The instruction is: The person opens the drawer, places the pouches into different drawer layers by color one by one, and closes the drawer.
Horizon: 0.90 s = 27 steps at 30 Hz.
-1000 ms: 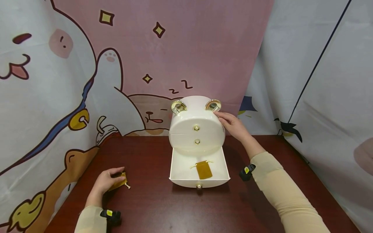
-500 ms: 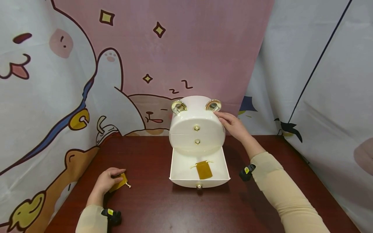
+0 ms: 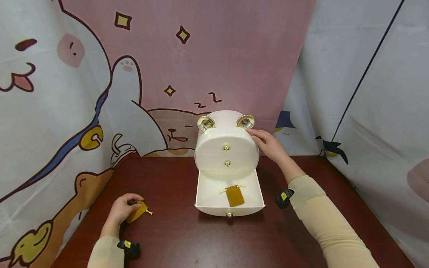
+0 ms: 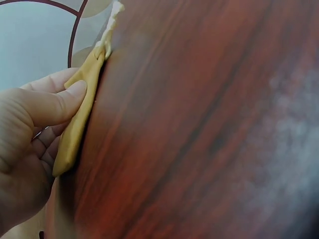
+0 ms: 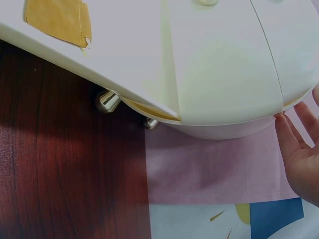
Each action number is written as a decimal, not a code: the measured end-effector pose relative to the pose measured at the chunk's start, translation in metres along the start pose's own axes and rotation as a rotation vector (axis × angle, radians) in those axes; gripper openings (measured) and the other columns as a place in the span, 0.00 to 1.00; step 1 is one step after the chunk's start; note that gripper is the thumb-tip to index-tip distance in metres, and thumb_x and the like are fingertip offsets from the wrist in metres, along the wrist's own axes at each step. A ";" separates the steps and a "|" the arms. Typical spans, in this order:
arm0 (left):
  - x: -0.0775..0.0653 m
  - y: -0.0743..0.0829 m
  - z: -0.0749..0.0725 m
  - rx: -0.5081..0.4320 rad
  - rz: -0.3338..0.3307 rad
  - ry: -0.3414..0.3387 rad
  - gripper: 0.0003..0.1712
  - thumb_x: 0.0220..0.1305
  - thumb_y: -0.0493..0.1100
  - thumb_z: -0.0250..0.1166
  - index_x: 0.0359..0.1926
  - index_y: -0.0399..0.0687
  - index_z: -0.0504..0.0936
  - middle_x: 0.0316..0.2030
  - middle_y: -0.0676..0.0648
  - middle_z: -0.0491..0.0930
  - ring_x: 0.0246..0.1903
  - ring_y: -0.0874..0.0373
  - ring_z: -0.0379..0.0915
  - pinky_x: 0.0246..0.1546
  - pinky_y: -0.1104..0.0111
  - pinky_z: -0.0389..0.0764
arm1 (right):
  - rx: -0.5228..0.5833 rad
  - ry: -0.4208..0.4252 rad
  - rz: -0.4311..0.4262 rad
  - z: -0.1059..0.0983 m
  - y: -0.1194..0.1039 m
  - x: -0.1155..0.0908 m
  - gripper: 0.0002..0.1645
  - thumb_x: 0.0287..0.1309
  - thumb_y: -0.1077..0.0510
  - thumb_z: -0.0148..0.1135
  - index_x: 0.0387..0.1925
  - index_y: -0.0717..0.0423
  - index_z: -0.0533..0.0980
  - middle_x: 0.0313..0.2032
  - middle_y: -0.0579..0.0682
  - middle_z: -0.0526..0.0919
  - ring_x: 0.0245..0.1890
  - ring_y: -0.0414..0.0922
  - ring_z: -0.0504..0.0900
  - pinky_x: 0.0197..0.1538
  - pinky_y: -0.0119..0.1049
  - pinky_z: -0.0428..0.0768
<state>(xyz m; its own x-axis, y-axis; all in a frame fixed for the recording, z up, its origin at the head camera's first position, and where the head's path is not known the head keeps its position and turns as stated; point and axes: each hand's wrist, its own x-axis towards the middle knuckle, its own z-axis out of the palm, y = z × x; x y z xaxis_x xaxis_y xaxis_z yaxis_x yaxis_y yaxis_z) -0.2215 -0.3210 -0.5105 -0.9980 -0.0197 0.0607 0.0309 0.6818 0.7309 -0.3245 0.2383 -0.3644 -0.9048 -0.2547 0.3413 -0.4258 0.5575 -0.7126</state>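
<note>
My left hand (image 3: 120, 210) pinches a mustard-yellow drawstring pouch (image 3: 138, 213) between thumb and fingers, over the left part of the table. In the left wrist view this pouch (image 4: 79, 117) stands on edge close to the wood, its cream cord pointing away. At centre stands a white rounded storage box (image 3: 209, 152) with gold ear-shaped trims; its bottom drawer (image 3: 204, 193) is pulled out. Inside the drawer lies a second mustard pouch (image 3: 235, 196). The fingertips of my right hand (image 3: 272, 146) touch the box's upper right side, with fingers extended in the right wrist view.
The dark red-brown table (image 3: 167, 238) carries everything. Two upper drawers with gold knobs (image 3: 226, 147) are closed. A round metal knob (image 3: 229, 214) sticks out from the drawer front. Printed cloth (image 3: 241, 56) hangs behind and at both sides.
The pouch in my left hand has turned slightly, its cord end shifting a little to the right. My right hand, the box and the drawer have stayed still.
</note>
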 end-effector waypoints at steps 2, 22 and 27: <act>0.000 -0.001 0.001 -0.006 -0.014 0.016 0.08 0.57 0.28 0.70 0.38 0.39 0.87 0.37 0.43 0.81 0.35 0.51 0.71 0.31 0.68 0.76 | -0.001 0.000 0.005 0.000 0.000 0.000 0.26 0.74 0.50 0.52 0.70 0.47 0.70 0.69 0.54 0.67 0.69 0.56 0.64 0.67 0.59 0.63; -0.002 0.009 0.005 -0.017 0.013 0.098 0.03 0.58 0.32 0.72 0.33 0.40 0.86 0.32 0.46 0.83 0.31 0.54 0.73 0.30 0.69 0.76 | -0.007 -0.003 0.031 0.000 -0.002 -0.002 0.26 0.74 0.48 0.52 0.70 0.44 0.69 0.70 0.53 0.67 0.69 0.57 0.64 0.66 0.59 0.64; -0.001 0.023 0.009 -0.059 0.043 0.083 0.03 0.59 0.31 0.71 0.34 0.39 0.85 0.32 0.44 0.82 0.30 0.53 0.74 0.30 0.71 0.78 | -0.006 -0.006 0.045 0.000 -0.004 -0.002 0.26 0.74 0.48 0.52 0.70 0.42 0.69 0.70 0.52 0.67 0.69 0.56 0.64 0.66 0.59 0.64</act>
<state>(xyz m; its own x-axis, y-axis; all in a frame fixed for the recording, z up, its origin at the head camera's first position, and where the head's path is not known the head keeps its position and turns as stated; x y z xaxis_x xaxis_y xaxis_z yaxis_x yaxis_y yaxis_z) -0.2203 -0.2986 -0.4999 -0.9876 -0.0540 0.1472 0.0791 0.6390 0.7651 -0.3211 0.2369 -0.3619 -0.9233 -0.2341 0.3046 -0.3841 0.5731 -0.7238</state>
